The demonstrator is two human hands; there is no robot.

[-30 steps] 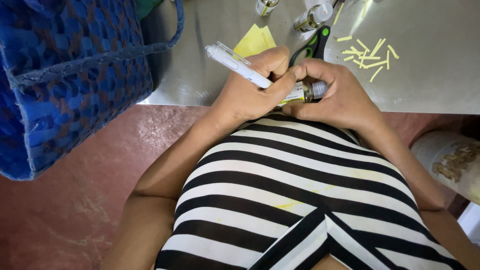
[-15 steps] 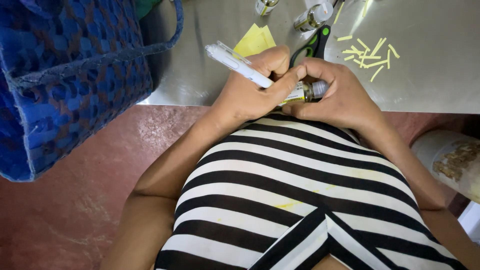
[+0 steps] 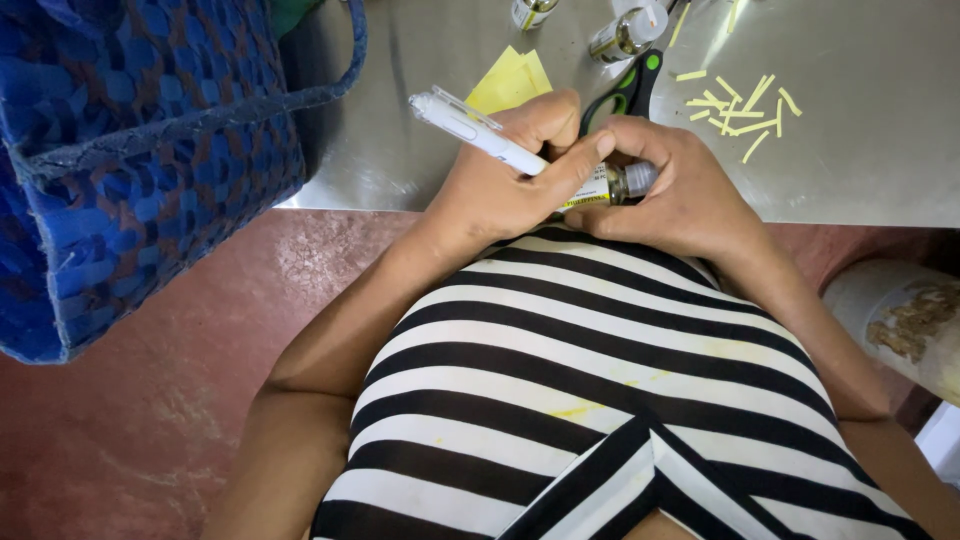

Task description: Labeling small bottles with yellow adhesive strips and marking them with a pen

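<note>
My one camera sits on my head and looks steeply down my striped shirt (image 3: 600, 400) to my fingers (image 3: 560, 130), which lie close, in the upper middle of the view. Beyond my fingers runs the near edge of the metal table (image 3: 850, 180); the far side is cut off. Left of them hangs a blue woven bag (image 3: 140, 160); below is red floor (image 3: 150, 420).

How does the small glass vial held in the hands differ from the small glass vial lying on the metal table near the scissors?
The held small glass vial is gripped between the left hand and right hand, mostly hidden; the vial lying on the grey metal table is untouched and fully visible. The held one shows a yellow-edged label; the lying one's label looks pale. A white pen is beside the held one only. Both lie roughly sideways.
</note>
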